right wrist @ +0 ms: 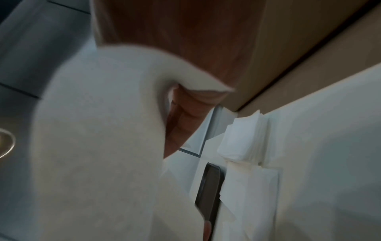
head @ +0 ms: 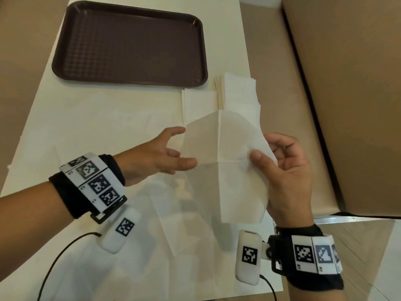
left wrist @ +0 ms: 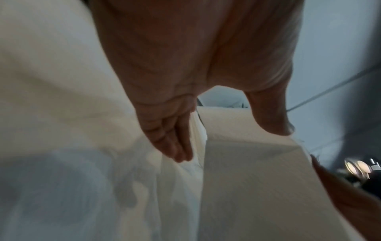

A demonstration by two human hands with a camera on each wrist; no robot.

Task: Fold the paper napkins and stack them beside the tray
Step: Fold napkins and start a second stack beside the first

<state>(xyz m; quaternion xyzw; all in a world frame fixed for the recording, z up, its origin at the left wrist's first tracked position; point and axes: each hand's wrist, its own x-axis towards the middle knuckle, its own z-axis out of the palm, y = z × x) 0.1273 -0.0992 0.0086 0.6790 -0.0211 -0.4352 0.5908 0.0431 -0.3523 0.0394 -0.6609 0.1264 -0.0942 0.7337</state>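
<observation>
The right hand (head: 288, 177) pinches one side of an unfolded paper napkin (head: 225, 161) and holds it up in the air. The left hand (head: 158, 155) is loose and holds nothing, its fingers just touching the napkin's other edge. Past both hands sit the folded stack (head: 236, 92) and the brown tray (head: 130, 42). The thin napkin could flop, tear, or fold crooked if only one hand holds it.

The tray (head: 130, 43) was dark brown plastic with a fine textured grid and a slight sheen at its rim. The napkin (head: 227, 153) held up was thin, matt, creased white paper, as was the stack (head: 236, 92). The desk (head: 86, 118) looked smooth, matt cream.
</observation>
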